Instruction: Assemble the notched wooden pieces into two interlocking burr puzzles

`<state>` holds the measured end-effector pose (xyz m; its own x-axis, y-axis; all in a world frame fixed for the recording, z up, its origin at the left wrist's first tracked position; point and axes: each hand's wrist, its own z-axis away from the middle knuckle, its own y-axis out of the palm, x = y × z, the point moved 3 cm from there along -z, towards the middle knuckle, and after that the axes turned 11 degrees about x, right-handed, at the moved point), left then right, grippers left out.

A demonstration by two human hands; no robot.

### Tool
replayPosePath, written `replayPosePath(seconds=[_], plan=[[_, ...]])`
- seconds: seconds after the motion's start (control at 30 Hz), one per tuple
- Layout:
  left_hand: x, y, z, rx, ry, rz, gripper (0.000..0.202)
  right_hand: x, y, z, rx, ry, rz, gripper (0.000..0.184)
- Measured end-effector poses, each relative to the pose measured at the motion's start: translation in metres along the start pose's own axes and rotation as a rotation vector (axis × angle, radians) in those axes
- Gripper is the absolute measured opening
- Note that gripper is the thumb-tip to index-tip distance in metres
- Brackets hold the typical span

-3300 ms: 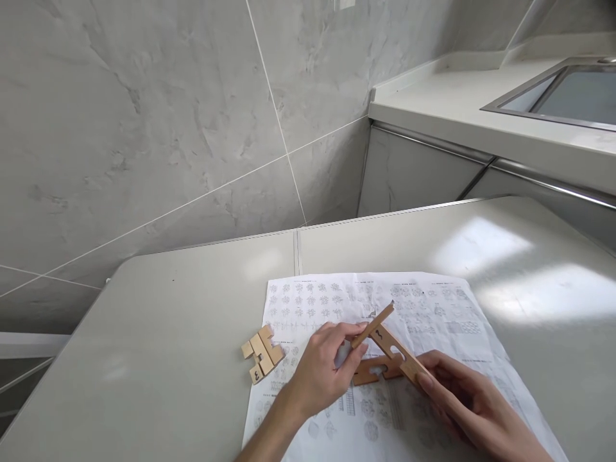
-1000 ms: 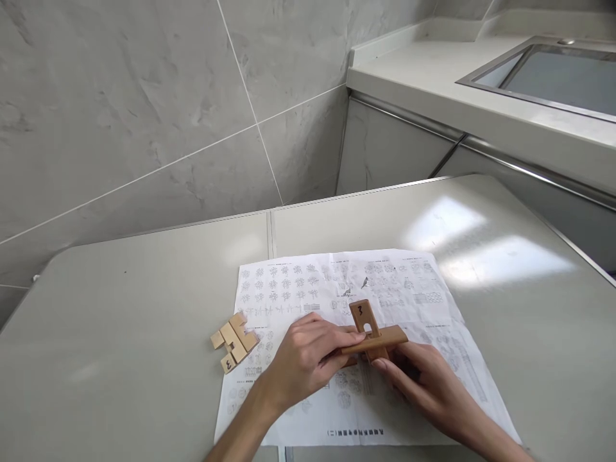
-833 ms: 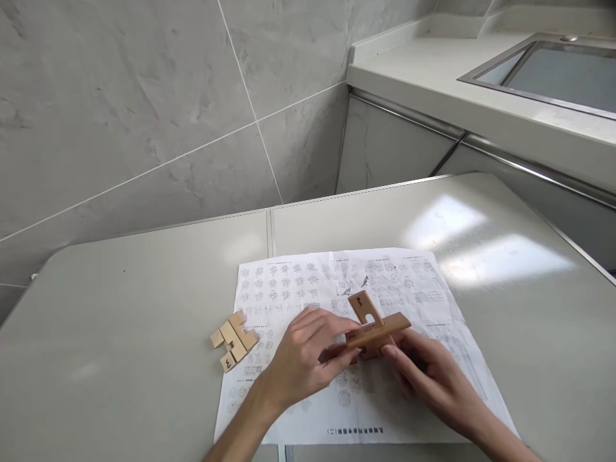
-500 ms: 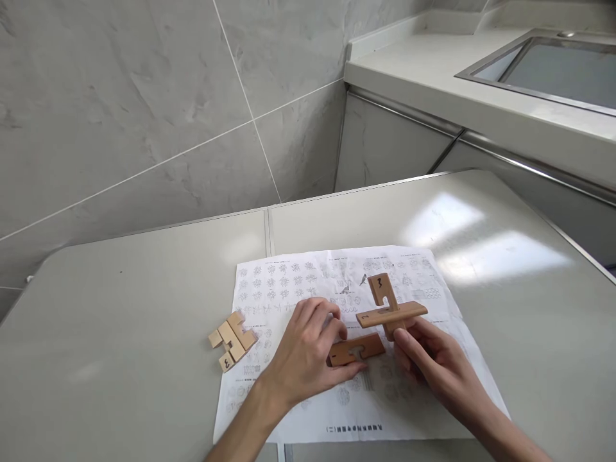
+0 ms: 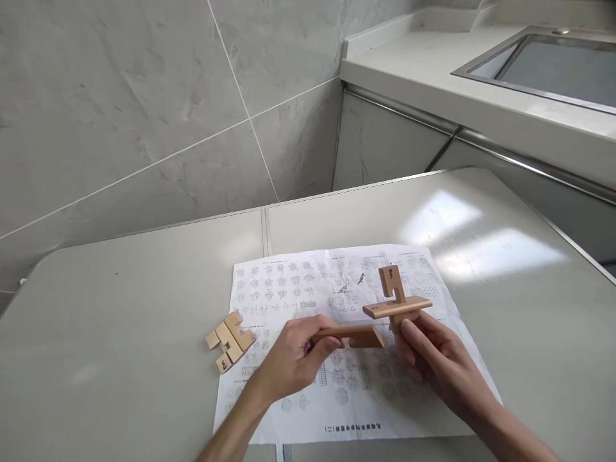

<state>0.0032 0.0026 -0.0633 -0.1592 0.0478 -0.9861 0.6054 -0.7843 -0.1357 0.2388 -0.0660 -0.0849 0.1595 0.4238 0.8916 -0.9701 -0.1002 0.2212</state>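
Bright, even daylight with no harsh contrast. Two soft glare patches (pale, blurry-edged) lie on the table (image 5: 144, 333) beyond and to the right of the fingers (image 5: 410, 335). Faint, diffuse shadows fall on the sheet (image 5: 289, 282) just under the fingers. Focus is sharp from the fingers to the wall (image 5: 120, 96), without motion blur. The sheet's print is too small to read. Straight lines bow and tilt toward the frame's edges.

left hand (image 5: 293, 359) grips flat wooden piece (image 5: 349, 335) | right hand (image 5: 433, 359) holds crossed wooden pieces (image 5: 395, 303) at 3 o'clock | both over printed sheet (image 5: 289, 289)
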Motion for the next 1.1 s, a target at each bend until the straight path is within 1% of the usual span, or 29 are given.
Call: replayPosePath(seconds=[0.07,0.13,0.23,0.37,0.47,0.63,0.9,1.1], plan=[[0.002,0.0,0.002,0.0,-0.023,0.191,0.052,0.0,0.002,0.0,0.024,0.038,-0.054,0.049],[0.004,0.004,0.004,-0.002,-0.061,0.309,0.049,-0.002,0.006,0.0,0.068,0.088,-0.13,0.051],[0.006,0.012,0.006,0.001,-0.126,0.43,0.044,-0.004,0.016,0.001,0.159,0.151,-0.24,0.051],[0.001,0.019,0.005,0.032,-0.096,0.532,0.042,-0.004,0.024,0.003,0.262,0.167,-0.307,0.051],[-0.001,0.02,0.003,0.052,-0.079,0.564,0.04,-0.004,0.024,0.004,0.305,0.171,-0.339,0.049],[0.001,0.02,0.004,0.072,-0.106,0.544,0.04,-0.005,0.025,0.004,0.365,0.174,-0.351,0.046],[-0.001,0.023,0.004,0.153,-0.088,0.569,0.041,-0.014,0.028,0.005,0.462,0.185,-0.352,0.046],[-0.001,0.022,0.004,0.144,-0.129,0.574,0.041,-0.018,0.027,0.006,0.485,0.2,-0.321,0.047]])
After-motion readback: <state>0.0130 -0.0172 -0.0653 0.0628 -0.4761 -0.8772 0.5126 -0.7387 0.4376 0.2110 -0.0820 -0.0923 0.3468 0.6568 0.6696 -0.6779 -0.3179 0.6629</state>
